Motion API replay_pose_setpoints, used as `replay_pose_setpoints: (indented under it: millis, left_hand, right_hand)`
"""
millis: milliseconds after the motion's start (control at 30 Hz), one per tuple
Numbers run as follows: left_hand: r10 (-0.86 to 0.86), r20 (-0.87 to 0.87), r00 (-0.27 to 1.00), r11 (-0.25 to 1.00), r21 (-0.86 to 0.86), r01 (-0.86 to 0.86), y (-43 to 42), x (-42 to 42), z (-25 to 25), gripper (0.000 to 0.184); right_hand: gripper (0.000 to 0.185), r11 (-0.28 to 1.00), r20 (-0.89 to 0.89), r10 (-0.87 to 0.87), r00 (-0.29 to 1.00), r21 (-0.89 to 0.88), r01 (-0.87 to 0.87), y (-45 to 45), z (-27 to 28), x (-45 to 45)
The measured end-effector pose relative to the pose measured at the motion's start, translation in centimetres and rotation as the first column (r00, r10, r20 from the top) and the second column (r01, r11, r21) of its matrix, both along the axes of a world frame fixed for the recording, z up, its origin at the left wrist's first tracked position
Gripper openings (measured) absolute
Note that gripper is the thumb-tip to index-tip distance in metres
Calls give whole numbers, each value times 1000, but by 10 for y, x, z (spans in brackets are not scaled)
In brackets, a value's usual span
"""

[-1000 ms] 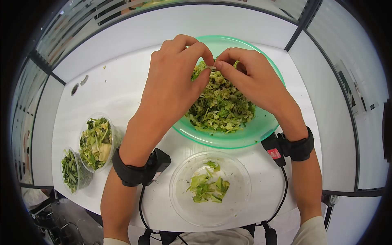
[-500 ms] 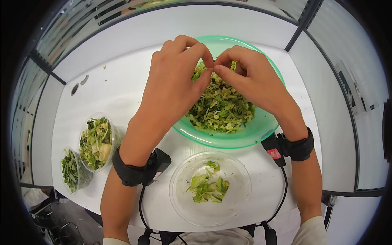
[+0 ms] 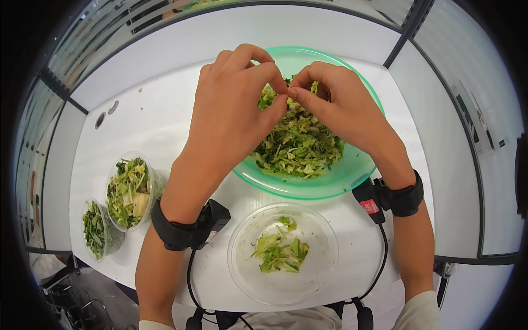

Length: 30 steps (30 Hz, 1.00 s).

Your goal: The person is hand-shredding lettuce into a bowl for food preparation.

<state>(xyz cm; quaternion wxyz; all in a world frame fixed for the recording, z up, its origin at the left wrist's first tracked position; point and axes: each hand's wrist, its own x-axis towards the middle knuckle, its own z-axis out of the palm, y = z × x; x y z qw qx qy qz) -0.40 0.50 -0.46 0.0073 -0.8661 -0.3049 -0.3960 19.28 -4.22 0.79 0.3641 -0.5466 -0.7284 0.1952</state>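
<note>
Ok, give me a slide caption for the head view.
Left hand and right hand close together above a green basin of chopped greens, with a clear bowl nearer the body.

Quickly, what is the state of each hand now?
Left hand: pinched closed over the green bowl; whether it holds something cannot be told.
Right hand: also pinched closed there; anything held is hidden or too small to tell.

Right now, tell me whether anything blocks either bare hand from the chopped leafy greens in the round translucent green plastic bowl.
Nothing visible does. The left hand and right hand are over the chopped leafy greens in the green plastic bowl. The round clear plastic bowl sits nearer the person, outside that path.
</note>
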Motion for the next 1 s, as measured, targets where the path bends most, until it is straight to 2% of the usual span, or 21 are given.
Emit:
replay_pose_setpoints:
  millis: [167,433,567,733,833,867,1000]
  left_hand:
    - [43,-16,999,999,25,-43,1,0,0,9]
    - [16,20,1000,998,-53,-15,1,1,0,13]
    - [-96,-11,995,989,-112,94,-1,-2,5,20]
    - [-282,-144,948,950,-182,255,-3,-4,8,25]
    - [-291,-187,938,950,-170,261,-6,-5,6,21]
    - [-287,-197,937,954,-148,261,-5,-4,4,15]
    - [-200,-148,969,970,-168,175,-5,-2,3,11]
  right_hand:
    - [20,1000,4,-11,1000,26,11,0,1,0]
    - [17,981,55,-26,998,195,15,4,-9,4]
    - [22,979,34,-117,993,170,109,5,-8,5]
    - [23,987,-2,-123,992,106,122,4,-4,2]
    - [23,986,6,-122,992,112,121,4,-1,1]
    - [23,986,2,-115,993,123,113,4,-2,1]
    - [23,986,-7,-118,993,114,118,4,-3,0]
